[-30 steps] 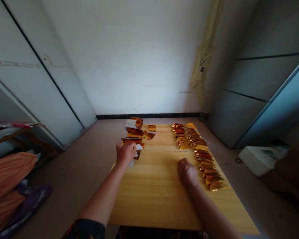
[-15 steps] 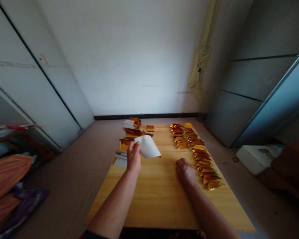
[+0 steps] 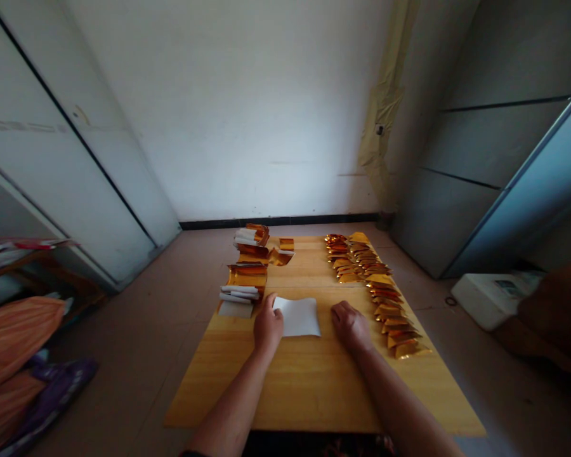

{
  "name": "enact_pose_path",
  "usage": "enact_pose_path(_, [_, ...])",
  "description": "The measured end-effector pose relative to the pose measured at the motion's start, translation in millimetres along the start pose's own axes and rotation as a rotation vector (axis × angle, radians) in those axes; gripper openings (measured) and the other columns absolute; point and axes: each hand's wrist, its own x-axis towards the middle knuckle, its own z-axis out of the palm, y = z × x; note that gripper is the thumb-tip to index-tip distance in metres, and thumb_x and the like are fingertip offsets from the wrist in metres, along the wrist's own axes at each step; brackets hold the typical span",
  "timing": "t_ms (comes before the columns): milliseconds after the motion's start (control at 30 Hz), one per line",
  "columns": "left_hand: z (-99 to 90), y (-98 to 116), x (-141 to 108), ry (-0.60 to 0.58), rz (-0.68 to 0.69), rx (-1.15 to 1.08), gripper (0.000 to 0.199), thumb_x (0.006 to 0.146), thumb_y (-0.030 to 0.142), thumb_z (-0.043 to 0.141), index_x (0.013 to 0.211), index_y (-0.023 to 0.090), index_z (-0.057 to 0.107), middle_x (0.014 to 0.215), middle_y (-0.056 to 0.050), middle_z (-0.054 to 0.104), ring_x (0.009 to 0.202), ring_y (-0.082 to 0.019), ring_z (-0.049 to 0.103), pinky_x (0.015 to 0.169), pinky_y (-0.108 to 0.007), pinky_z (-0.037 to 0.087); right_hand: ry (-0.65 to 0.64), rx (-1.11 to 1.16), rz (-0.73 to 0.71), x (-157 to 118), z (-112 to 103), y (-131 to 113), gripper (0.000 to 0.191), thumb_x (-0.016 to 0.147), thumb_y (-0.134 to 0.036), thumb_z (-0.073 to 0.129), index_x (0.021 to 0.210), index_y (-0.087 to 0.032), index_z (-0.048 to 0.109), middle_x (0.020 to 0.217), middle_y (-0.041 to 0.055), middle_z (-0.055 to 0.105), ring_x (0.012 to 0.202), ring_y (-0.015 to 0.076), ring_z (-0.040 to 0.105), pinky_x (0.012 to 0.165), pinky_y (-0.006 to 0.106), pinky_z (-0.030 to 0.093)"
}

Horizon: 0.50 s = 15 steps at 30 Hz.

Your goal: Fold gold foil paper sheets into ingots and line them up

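Observation:
A white-faced sheet of paper (image 3: 299,317) lies low over the middle of the table, its edges slightly curled. My left hand (image 3: 269,325) grips its left edge, thumb on top and the fingers partly hidden. To the right of the sheet, apart from it, my right hand (image 3: 351,325) rests on the wood in a loose fist. Nothing shows in it, though its underside is hidden. Beyond my left hand are curled gold sheets (image 3: 248,275) and folded white-backed sheets (image 3: 239,294). Folded gold foil pieces (image 3: 394,315) stand in overlapping rows near my right hand.
The wooden table (image 3: 247,393) stands before a white wall (image 3: 247,127). More gold foil pieces (image 3: 345,257) line its far right. A white box (image 3: 484,299) is on the floor to the right, and orange and purple bags (image 3: 19,355) lie at the left.
My left hand has brought the sheet down and slightly right, from tilted in the air to nearly flat at the table. My right hand has shifted only slightly.

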Motion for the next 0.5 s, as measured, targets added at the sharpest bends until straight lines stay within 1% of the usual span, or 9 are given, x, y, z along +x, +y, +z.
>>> enact_pose_path(100, [-5.5,0,-4,0.023,0.088,0.069,0.047,0.076,0.007,0.046,0.120,0.023,0.053,0.103,-0.008,0.068,0.102,-0.023,0.061,0.087,-0.033,0.045,-0.012,-0.008,0.019,1,0,0,0.026,0.089,-0.017,0.041,0.077,-0.019,0.064,0.079,0.0031,0.061,0.069,0.0109,0.055,0.062,0.021,0.032])
enact_pose_path(200, [-7.2,2,-8,0.011,0.082,0.106,0.047,0.076,0.007,0.047,0.121,0.023,0.054,0.099,-0.008,0.069,0.101,-0.023,0.061,0.087,-0.034,0.045,-0.008,-0.003,0.024,1,1,2,0.025,0.089,-0.018,0.042,0.078,-0.019,0.064,0.080,0.0033,0.061,0.070,0.0113,0.056,0.063,0.021,0.033])
enact_pose_path(267, [-7.0,2,-8,-0.007,0.056,0.097,0.044,0.077,0.007,0.047,0.117,0.022,0.057,0.099,-0.008,0.070,0.097,-0.023,0.063,0.086,-0.034,0.046,0.011,0.029,0.013,0,0,1,0.024,0.089,-0.017,0.041,0.081,-0.019,0.064,0.080,0.0036,0.062,0.070,0.0118,0.057,0.063,0.020,0.035])
enact_pose_path(333, [-5.6,2,-6,-0.022,0.030,0.052,0.037,0.078,0.007,0.046,0.108,0.021,0.062,0.098,-0.008,0.070,0.093,-0.022,0.065,0.084,-0.033,0.047,0.036,0.103,-0.053,-2,-2,-5,0.023,0.089,-0.018,0.041,0.087,-0.019,0.064,0.082,0.0039,0.062,0.073,0.0124,0.058,0.066,0.020,0.037])
enact_pose_path(400, [-2.5,1,-3,-0.035,-0.021,-0.024,0.033,0.077,0.007,0.046,0.101,0.018,0.065,0.096,-0.008,0.071,0.092,-0.022,0.065,0.084,-0.033,0.048,0.043,0.194,-0.178,-7,-3,-16,0.021,0.090,-0.021,0.042,0.094,-0.018,0.063,0.086,0.0048,0.063,0.078,0.0131,0.058,0.072,0.021,0.040])
enact_pose_path(467, [2.4,0,0,-0.057,-0.104,-0.146,0.033,0.076,0.008,0.047,0.102,0.015,0.066,0.098,-0.010,0.071,0.092,-0.021,0.066,0.083,-0.032,0.050,-0.004,0.238,-0.291,-11,-2,-31,0.023,0.090,-0.021,0.042,0.102,-0.019,0.062,0.094,0.0060,0.064,0.084,0.0137,0.059,0.077,0.022,0.041])
enact_pose_path(500, [5.4,1,0,-0.075,-0.150,-0.226,0.034,0.077,0.010,0.048,0.106,0.014,0.065,0.100,-0.010,0.071,0.093,-0.021,0.066,0.083,-0.032,0.050,-0.026,0.229,-0.316,-12,0,-38,0.024,0.089,-0.021,0.044,0.105,-0.019,0.061,0.097,0.0064,0.064,0.086,0.0144,0.058,0.078,0.023,0.041])
